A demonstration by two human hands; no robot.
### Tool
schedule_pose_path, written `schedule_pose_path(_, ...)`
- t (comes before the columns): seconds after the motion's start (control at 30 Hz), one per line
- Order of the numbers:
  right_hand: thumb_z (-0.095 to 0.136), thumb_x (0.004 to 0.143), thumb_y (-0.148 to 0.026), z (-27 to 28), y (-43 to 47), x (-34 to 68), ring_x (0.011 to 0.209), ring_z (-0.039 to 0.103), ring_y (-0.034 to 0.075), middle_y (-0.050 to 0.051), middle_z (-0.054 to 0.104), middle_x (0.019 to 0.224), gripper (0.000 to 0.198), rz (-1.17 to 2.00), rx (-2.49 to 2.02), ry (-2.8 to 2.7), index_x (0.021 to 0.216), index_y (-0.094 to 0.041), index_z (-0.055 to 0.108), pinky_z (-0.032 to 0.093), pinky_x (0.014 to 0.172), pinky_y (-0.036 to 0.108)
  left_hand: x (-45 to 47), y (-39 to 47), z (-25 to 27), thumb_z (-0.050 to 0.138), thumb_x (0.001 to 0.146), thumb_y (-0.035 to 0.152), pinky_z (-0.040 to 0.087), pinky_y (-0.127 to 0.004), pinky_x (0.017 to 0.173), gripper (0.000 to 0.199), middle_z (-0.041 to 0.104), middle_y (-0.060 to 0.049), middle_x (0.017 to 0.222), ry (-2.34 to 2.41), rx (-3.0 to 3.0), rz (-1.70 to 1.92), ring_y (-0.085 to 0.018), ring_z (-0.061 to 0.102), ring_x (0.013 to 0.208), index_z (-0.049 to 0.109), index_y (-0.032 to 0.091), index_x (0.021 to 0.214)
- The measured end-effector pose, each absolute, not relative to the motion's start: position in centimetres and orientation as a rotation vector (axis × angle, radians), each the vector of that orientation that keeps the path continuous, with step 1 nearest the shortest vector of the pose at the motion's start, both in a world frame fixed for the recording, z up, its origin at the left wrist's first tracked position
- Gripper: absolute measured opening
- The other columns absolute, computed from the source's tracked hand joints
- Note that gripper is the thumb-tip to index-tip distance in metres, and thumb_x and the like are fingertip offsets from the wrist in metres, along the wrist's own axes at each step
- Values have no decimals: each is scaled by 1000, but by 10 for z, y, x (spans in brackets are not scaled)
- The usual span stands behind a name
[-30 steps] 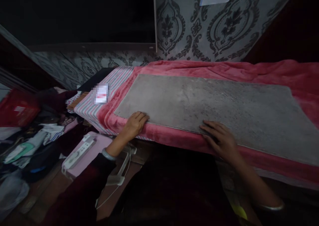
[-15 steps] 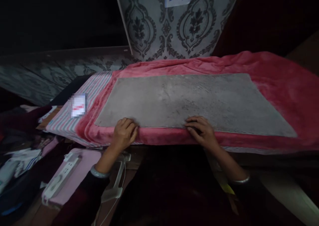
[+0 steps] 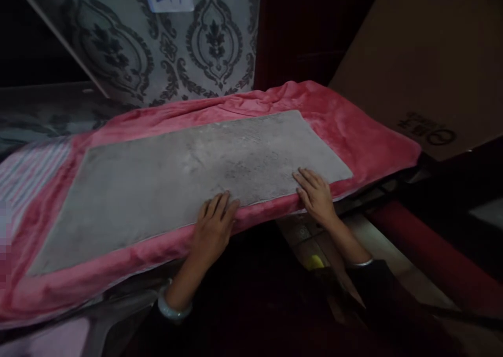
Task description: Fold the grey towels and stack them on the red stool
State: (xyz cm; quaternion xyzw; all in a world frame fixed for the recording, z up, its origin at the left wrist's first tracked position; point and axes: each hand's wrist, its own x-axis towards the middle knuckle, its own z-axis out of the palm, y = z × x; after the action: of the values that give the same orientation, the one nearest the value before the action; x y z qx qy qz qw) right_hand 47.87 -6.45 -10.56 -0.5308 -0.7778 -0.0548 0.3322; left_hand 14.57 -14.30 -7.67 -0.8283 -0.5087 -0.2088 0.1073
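We see a dim scene, its soft light palest on the gray mat (image 3: 168, 181); where it comes from we cannot tell. Deep shadow fills the bottom center. We find mild blur on the left hand (image 3: 213, 228), stretched edges, and a pixelated patch (image 3: 5, 247) far left.

Resting left hand (image 3: 212, 224) palm-down at the near edge of the surface (image 3: 371, 139), right hand (image 3: 316, 195) likewise with thumb apart, nearer the right corner; angling forearms (image 3: 348, 239) inward.

Support: covered w/ pink blanket (image 3: 369, 137) | grey rect. mat (image 3: 137, 189) flat atop | striped cloth (image 3: 33, 171), L end
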Motion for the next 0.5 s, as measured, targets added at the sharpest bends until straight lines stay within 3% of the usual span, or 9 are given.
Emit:
schedule_pose_path(0.23, 43, 104, -42, -108, -70, 484, 130, 56, 29, 10, 66, 136, 39, -73, -1321, -1940, 130, -28, 69, 42, 110, 54, 156, -127, -67, 54, 98, 25, 49, -47, 93, 24, 70, -14, 123, -1363, -2420, -836, -31, 60, 114, 70, 19, 115)
schedule_pose_path(0.5, 47, 104, -35, -90, -64, 478, 115, 62, 27, 10, 71, 121, 31, -10, -1200, -2046, 118, -28, 74, 49, 100, 49, 206, -91, -60, 50, 98, 19, 48, -42, 76, 20, 69, -14, 103, -1233, -2496, -794, -28, 58, 91, 70, 17, 101)
